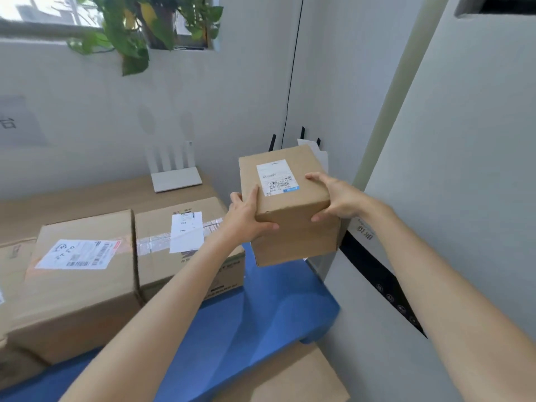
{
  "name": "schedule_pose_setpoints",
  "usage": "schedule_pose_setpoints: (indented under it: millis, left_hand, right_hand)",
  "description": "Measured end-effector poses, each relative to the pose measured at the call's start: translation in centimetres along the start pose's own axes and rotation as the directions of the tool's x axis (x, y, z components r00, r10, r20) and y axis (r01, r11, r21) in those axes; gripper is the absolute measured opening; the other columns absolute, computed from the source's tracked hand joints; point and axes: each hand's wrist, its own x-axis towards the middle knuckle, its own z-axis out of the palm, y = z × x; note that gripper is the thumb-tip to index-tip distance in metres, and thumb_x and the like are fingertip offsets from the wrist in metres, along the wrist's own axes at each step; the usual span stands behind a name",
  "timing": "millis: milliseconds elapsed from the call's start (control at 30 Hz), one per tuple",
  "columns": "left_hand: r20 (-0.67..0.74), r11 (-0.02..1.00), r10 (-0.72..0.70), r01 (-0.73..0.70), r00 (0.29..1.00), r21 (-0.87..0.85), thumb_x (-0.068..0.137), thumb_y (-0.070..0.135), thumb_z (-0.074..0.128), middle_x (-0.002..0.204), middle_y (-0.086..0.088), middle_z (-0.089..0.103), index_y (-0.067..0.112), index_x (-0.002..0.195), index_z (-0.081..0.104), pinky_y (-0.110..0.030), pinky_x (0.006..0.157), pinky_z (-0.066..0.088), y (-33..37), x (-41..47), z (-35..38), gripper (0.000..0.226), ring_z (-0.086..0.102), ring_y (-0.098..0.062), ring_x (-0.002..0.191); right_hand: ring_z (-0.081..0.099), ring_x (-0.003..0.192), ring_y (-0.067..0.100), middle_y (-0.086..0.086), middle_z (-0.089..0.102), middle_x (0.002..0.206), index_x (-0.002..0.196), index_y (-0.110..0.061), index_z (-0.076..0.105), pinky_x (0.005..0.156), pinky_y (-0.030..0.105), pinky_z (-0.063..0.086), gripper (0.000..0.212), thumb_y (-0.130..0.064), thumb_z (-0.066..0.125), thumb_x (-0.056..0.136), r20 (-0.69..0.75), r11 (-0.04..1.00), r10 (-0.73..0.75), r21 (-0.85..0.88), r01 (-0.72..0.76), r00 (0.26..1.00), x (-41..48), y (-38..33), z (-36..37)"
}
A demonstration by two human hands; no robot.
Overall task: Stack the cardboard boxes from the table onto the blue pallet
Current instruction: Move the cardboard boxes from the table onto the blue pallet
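I hold a small cardboard box point(290, 210) with a white shipping label in the air above the right end of the blue pallet point(261, 309). My left hand point(246, 216) grips its left near corner. My right hand point(336, 198) grips its right side, fingers over the top and front. Two larger boxes stand on the pallet: one with a white and red label point(78, 280) at the left, one with clear tape and a white slip point(182, 242) beside it. Part of another box point(11, 265) shows at the far left edge.
A wooden tabletop point(101, 195) behind the boxes carries a white router point(175, 175). A tall white appliance point(464, 198) stands close on the right. A flat cardboard piece point(290, 381) lies below the pallet's corner. A plant point(130, 33) hangs at the window.
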Motion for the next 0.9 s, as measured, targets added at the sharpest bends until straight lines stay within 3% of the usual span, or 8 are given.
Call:
schedule_pose_setpoints:
  millis: [300, 467, 667, 900]
  left_hand:
    - [-0.096, 0.979, -0.134, 0.146, 0.986, 0.142, 0.077, 0.051, 0.072, 0.137, -0.018, 0.023, 0.023, 0.151, 0.005, -0.04, 0.103, 0.032, -3.2, 1.3, 4.8, 0.104, 0.027, -0.034, 0.128]
    - [-0.157, 0.945, -0.143, 0.182, 0.977, 0.272, 0.076, 0.056, 0.07, 0.129, -0.021, 0.033, 0.02, 0.149, 0.011, -0.039, 0.101, 0.029, -4.6, 1.9, 7.0, 0.1, 0.03, -0.034, 0.119]
    - [-0.202, 0.905, -0.132, 0.201, 0.971, 0.375, 0.076, 0.057, 0.069, 0.133, -0.022, 0.032, 0.02, 0.149, 0.011, -0.04, 0.102, 0.027, -5.6, 2.8, 8.2, 0.101, 0.029, -0.036, 0.124]
    - [-0.222, 0.898, -0.152, 0.228, 0.963, 0.376, 0.075, 0.054, 0.071, 0.137, -0.026, 0.027, 0.019, 0.15, 0.01, -0.042, 0.108, 0.023, -5.7, 3.1, 8.7, 0.102, 0.025, -0.039, 0.13]
  right_hand:
    - [0.043, 0.126, 0.034, 0.012, 0.035, 0.139, 0.147, -0.039, 0.02, 0.105, 0.049, 0.039, 0.114, -0.014, 0.09, 0.061, 0.138, 0.999, 0.001, -0.037, 0.004, 0.99, 6.2, 3.4, 6.0]
    - [0.042, 0.126, 0.036, 0.011, 0.033, 0.139, 0.146, -0.043, 0.018, 0.106, 0.049, 0.038, 0.113, -0.015, 0.088, 0.062, 0.16, 1.0, -0.002, -0.025, 0.007, 0.987, 7.5, 5.1, 8.4]
    - [0.042, 0.124, 0.034, 0.012, 0.033, 0.136, 0.148, -0.04, 0.019, 0.105, 0.045, 0.039, 0.111, -0.011, 0.087, 0.064, 0.146, 0.998, -0.033, 0.049, 0.026, 0.989, 8.4, 6.4, 10.5]
    - [0.044, 0.121, 0.034, 0.01, 0.028, 0.137, 0.146, -0.043, 0.017, 0.103, 0.046, 0.041, 0.109, -0.009, 0.085, 0.068, 0.183, 0.998, -0.043, 0.053, 0.034, 0.982, 9.1, 6.6, 10.6]
